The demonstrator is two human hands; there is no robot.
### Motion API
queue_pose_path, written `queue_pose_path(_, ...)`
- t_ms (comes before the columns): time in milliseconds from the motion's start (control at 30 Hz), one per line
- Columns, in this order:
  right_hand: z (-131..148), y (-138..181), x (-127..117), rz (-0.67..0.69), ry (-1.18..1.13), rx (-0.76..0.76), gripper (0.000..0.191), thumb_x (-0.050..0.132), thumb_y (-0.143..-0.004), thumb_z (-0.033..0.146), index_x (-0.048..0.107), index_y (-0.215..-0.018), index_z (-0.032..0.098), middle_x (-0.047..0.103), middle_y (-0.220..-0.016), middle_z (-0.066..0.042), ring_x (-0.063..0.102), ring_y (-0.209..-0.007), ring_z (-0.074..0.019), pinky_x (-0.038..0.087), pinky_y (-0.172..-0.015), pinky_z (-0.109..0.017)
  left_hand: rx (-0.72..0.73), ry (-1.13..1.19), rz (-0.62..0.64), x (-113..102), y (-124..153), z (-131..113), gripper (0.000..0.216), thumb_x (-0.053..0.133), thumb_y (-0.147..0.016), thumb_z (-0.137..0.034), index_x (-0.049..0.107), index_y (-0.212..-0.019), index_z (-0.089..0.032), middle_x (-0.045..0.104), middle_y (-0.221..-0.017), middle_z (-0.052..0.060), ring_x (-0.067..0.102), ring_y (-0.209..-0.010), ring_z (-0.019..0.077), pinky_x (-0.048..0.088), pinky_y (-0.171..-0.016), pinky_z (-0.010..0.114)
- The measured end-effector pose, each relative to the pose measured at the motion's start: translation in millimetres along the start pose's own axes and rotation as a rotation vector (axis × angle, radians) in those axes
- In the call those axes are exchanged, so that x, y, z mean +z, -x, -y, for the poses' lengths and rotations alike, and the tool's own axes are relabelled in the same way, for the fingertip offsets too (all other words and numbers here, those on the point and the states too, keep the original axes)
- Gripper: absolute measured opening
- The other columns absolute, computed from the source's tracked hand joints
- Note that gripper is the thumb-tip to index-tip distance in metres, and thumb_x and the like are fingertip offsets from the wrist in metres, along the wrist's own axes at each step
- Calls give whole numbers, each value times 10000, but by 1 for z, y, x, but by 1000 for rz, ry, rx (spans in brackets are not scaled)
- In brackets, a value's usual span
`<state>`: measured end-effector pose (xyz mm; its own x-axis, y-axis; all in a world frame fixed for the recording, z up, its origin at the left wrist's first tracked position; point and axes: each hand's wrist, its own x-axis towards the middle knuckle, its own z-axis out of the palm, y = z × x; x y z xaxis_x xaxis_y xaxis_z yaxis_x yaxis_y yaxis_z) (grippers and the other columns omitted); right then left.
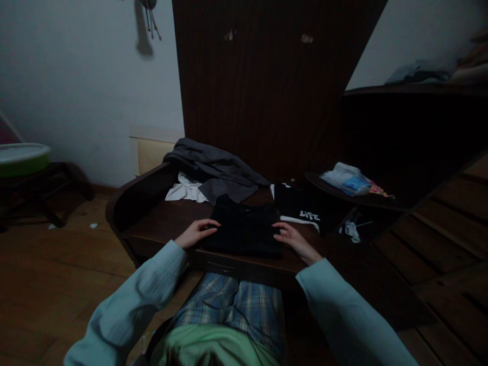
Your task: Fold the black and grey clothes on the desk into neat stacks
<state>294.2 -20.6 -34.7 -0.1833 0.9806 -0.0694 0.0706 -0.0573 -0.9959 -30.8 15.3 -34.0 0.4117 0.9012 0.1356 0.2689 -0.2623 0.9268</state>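
A black T-shirt [246, 229], folded into a rough rectangle, lies on the dark wooden desktop in front of me. At its left side my left hand [196, 232] has thumb and fingers closed on the edge of the cloth. My right hand [295, 240] grips the opposite edge in the same way. Behind the shirt and to its right lies a folded black-and-white garment [295, 206] with white lettering. A grey garment [224, 170] is heaped at the back left, with a white cloth [186, 189] partly under it.
The dark desk [147, 223] has a raised, curved left side. On a corner shelf [324, 184] at the right sits a plastic packet [348, 178]; crumpled white material [351, 231] is below it. Further left, a green basin [25, 160] rests on a low stool [41, 190].
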Motion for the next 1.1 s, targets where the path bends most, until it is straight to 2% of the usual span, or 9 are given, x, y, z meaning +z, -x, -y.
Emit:
queue_pose_path(133, -2, -2, -2, -44, 60, -10, 399, 659, -587, 404, 514, -898, 200, 480, -576, 67, 442, -462, -61, 305, -421, -176, -39, 48, 1, 0, 0, 3, 359, 586, -670, -426, 629, -907, -159, 625, -747, 15, 536, -644, 125, 412, -575, 215)
queue_pose_path(233, -2, -2, -2, -67, 101, -18, 400, 616, -633, 436, 514, -937, 197, 426, -549, 80, 352, -398, -39, 235, -373, -173, -40, 52, 2, 0, -1, 5, 366, 590, -666, -428, 625, -904, -153, 611, -741, 7, 518, -637, 114, 397, -575, 210)
queue_pose_path(300, -1, 0, 0, -27, 99, -27, 442, 609, -656, 420, 494, -1023, 203, 465, -585, 69, 403, -436, -49, 282, -401, -175, -40, 55, 1, 1, -1, 5, 386, 590, -661, -437, 620, -911, -144, 602, -738, 8, 508, -633, 112, 389, -577, 213)
queue_pose_path(400, 2, 4, 1, 95, 69, -20, 589, 645, -644, 362, 411, -1168, 227, 559, -716, 36, 539, -625, -100, 405, -560, -215, -58, 61, 5, 1, -1, 4, 415, 585, -662, -444, 609, -932, -130, 585, -699, 5, 484, -600, 106, 370, -551, 210)
queue_pose_path(500, 5, 6, 2, 171, 46, 14, 677, 689, -604, 318, 379, -1200, 234, 602, -802, 14, 579, -752, -145, 438, -692, -284, -51, 59, 12, 0, 1, -1, 401, 588, -662, -430, 612, -925, -128, 570, -689, 0, 462, -589, 98, 345, -531, 199)
queue_pose_path(733, 1, 4, -1, 104, 91, -17, 553, 698, -594, 330, 477, -1088, 215, 589, -741, 23, 568, -648, -126, 447, -608, -263, -79, 83, 67, -2, 4, -6, 391, 596, -658, -405, 611, -936, -131, 450, -533, -56, 345, -476, 59, 247, -456, 178)
queue_pose_path(967, -3, 0, -4, 56, 122, -50, 485, 675, -615, 384, 502, -1033, 209, 592, -829, 1, 575, -750, -147, 454, -661, -271, -104, 154, 2, 0, 3, -4, 452, 611, -628, -453, 597, -937, -123, 523, -630, -24, 424, -546, 78, 304, -507, 188)
queue_pose_path(1100, 1, 3, -3, 66, 153, -59, 494, 610, -675, 426, 472, -1103, 220, 602, -849, -12, 578, -775, -157, 450, -699, -295, -66, 35, 93, -3, 4, -5, 447, 572, -682, -439, 585, -1012, -137, 529, -637, -26, 424, -551, 81, 305, -508, 188)
